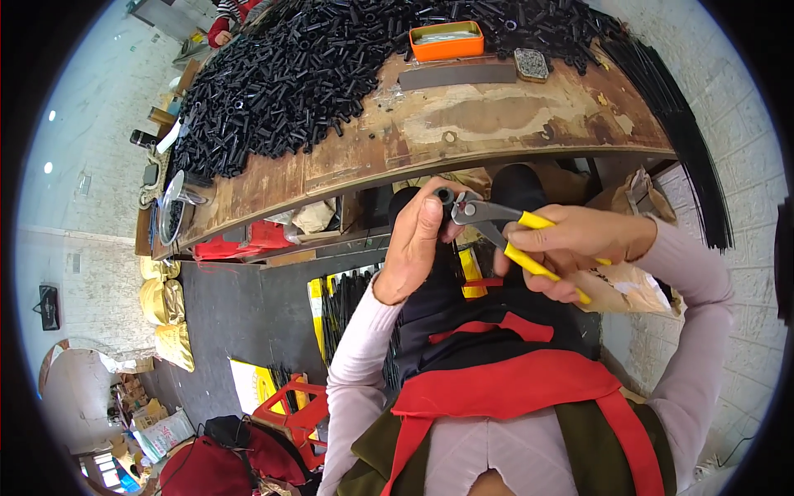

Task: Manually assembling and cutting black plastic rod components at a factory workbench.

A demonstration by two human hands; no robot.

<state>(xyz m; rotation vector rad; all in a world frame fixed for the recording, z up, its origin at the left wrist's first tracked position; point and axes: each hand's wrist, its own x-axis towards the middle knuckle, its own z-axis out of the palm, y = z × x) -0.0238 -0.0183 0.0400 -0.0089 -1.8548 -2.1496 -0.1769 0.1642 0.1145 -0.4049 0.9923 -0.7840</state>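
Note:
My left hand (pixel 416 241) is closed around a short black tube (pixel 446 196), its open round end facing up between thumb and fingers. Yellow-handled pliers (pixel 490 212) are gripped in my right hand (pixel 579 241), with the handles spread apart. The metal jaws of the pliers are at the tube's side, close to my left fingertips; whether they bite on it I cannot tell. Both hands are over my lap, just in front of the table's near edge. My left fingers hide the lower part of the tube.
A large heap of black tubes (pixel 273 91) covers the far left of the wooden table (pixel 488 112). Beyond the hands lie a grey bar (pixel 456 76), an orange tin (pixel 447 51) and a small speckled block (pixel 531 64). Long black rods (pixel 678 124) hang over the right edge.

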